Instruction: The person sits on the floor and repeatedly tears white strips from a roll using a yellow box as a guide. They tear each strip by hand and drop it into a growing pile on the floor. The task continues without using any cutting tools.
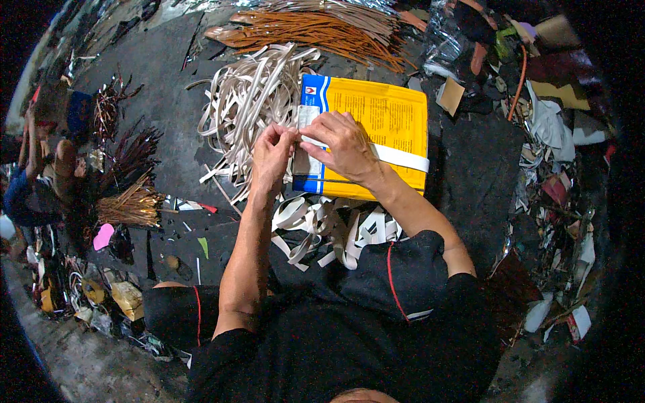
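Observation:
In front of me lies a flat, yellow and blue rectangular container (396, 107) with printed sides. A white strip (406, 158) runs across it and passes beneath my right hand (344, 146), whose fingers are bent over it with the thumb toward the left. My left hand (270, 160) is closed in a pinch at the container's left edge, beside the right fingertips, where the strip's end seems to be; the fingers partly hide it. A large tangled heap of off-white strips (245, 107) lies left of the container. More loose white strips (342, 232) lie between it and my lap.
Brown strips (316, 33) lie in a bundle at the far side. Thin brown bundles (134, 201) are on the left, near another person (50, 161) seated there. Scraps and plastic (551, 127) are piled along the right; more scraps (101, 302) lie at lower left.

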`<state>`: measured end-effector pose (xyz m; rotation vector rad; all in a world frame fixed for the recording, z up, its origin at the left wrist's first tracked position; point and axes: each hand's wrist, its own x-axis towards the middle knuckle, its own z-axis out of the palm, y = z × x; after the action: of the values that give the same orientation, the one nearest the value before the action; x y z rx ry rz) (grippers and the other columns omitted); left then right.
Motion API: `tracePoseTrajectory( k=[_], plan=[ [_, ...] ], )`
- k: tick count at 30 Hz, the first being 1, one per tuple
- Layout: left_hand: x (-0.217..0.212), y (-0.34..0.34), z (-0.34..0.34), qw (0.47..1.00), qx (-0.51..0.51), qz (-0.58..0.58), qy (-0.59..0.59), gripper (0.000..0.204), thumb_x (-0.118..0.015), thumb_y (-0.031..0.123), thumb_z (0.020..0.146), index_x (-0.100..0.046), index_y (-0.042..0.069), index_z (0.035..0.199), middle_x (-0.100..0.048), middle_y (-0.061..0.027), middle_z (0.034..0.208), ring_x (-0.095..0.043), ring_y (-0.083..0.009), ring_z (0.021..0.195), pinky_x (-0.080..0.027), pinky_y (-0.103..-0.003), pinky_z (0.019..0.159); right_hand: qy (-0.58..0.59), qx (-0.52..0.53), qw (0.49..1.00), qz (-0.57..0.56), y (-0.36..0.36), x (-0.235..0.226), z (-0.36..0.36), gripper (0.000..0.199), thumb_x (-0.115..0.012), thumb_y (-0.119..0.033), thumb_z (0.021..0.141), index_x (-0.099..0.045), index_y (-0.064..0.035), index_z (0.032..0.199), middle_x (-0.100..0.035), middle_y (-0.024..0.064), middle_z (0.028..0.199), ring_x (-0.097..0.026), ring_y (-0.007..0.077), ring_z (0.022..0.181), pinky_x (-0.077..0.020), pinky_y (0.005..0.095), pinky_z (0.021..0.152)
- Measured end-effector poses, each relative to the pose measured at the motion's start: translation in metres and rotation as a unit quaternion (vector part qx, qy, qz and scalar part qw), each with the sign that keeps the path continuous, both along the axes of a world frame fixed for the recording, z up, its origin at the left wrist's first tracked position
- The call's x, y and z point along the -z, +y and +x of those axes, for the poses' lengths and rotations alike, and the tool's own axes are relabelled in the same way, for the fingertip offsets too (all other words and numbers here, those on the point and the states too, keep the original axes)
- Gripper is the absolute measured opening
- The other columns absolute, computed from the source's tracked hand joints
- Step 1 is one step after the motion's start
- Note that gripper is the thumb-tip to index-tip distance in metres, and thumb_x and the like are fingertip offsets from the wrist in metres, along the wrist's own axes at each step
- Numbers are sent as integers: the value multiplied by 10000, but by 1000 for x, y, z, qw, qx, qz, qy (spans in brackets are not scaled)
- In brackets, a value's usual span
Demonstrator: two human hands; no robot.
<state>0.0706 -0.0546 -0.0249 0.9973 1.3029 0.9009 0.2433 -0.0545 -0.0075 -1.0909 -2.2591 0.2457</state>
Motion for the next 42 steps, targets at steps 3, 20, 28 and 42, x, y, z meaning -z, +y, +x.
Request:
tracePoseTrajectory(
  k=[3, 20, 28, 42],
  plan=[
    [15, -5, -8, 982, -33, -34, -180, 191, -581, 210, 925, -576, 43, 835, -553, 19, 749, -460, -55, 647, -379, -204, 599, 12, 19, 1000, 12, 4, 5, -3, 137, -707, -184, 775, -660, -87, 861, -582, 60, 842, -574, 256, 811, -469, 378, 694],
    [27, -5, -4, 971, -62, -90, -211, 138, -641, 171, 891, -614, 44, 937, -507, 52, 693, -407, -33, 605, -326, -186, 554, 98, 5, 993, -71, 4, 15, -3, 155, -710, -103, 794, -687, -47, 937, -600, 91, 846, -595, 251, 814, -491, 348, 712],
    [59, 0, -13, 956, -60, -98, -269, 176, -647, 194, 894, -614, 33, 958, -571, 25, 767, -458, -37, 635, -362, -181, 573, 99, 4, 993, -68, 3, 14, -4, 162, -716, -96, 786, -693, -59, 942, -605, 85, 843, -596, 247, 801, -494, 345, 696],
    [82, 3, -19, 854, -199, -162, -452, 217, -626, 249, 909, -569, 40, 923, -596, -22, 813, -545, -111, 685, -436, -207, 646, 78, -8, 996, -36, 7, 14, -5, 119, -704, -63, 779, -667, -45, 891, -596, 87, 811, -584, 258, 771, -494, 353, 688]
  ],
)
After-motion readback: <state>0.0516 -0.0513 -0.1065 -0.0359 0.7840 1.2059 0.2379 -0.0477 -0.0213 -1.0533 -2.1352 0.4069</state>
